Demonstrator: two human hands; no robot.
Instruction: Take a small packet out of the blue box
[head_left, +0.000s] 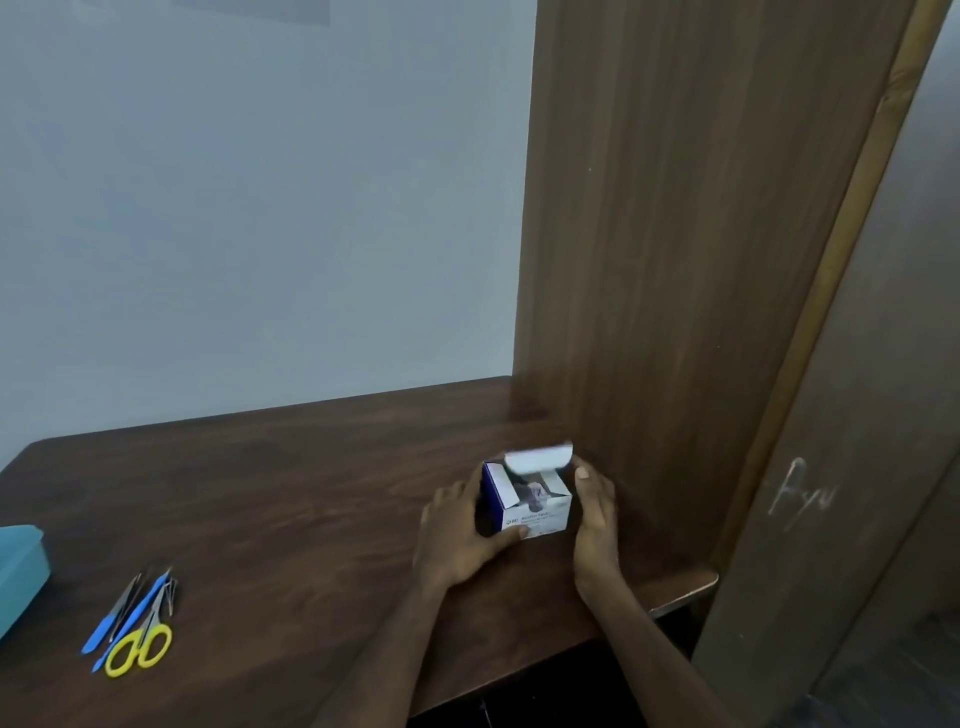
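A small blue and white cardboard box (535, 501) stands on the dark wooden table (291, 493), near its right end. Its white lid flap (537, 460) is up and blurred, and the inside of the box shows. My left hand (460, 535) grips the box's left side, thumb across the lower front. My right hand (595, 519) lies flat against the box's right side with fingers straight.
A tall wooden panel (675, 260) rises just right of the box. At the table's left front lie yellow-handled scissors (140, 649), blue-handled tools (124, 616) and metal tweezers. A teal container (18, 571) sits at the left edge. A grey wall is behind.
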